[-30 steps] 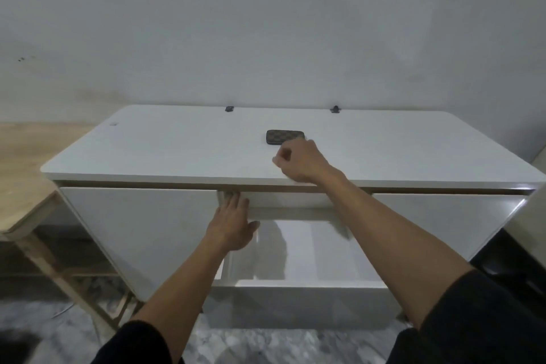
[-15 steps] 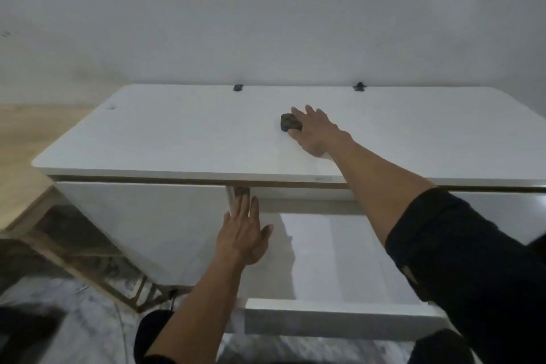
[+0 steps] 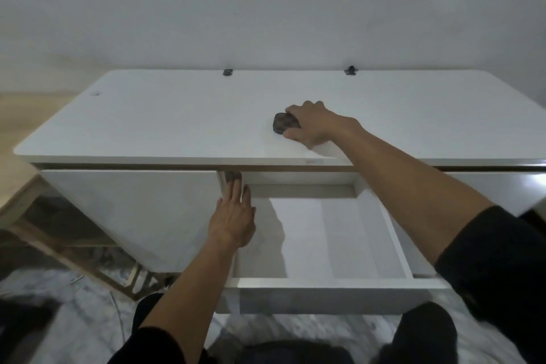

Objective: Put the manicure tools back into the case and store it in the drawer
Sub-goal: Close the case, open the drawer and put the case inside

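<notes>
Since the earlier frame, the right hand (image 3: 313, 124) has changed from lying with fingers stretched flat over the manicure case (image 3: 284, 123) to curling round it; the left hand (image 3: 233, 220) has kept its place at the drawer's left side, and the drawer (image 3: 325, 282) appears as far open as before.

Head view. Right arm reaches forward across the white tabletop (image 3: 177, 118), wrist low on the surface. Its fingers bend over the far edge of the small dark case while the thumb presses the near edge, so the case is pinched between them; the case rests on the tabletop, a little right of centre, with only its left end showing. Left arm extends toward the open drawer beneath the tabletop. Left fingers are straight and held close together, pointing away from the person, tips reaching under the tabletop's front edge, palm lying against the drawer's left wall. Drawer interior is white.
</notes>
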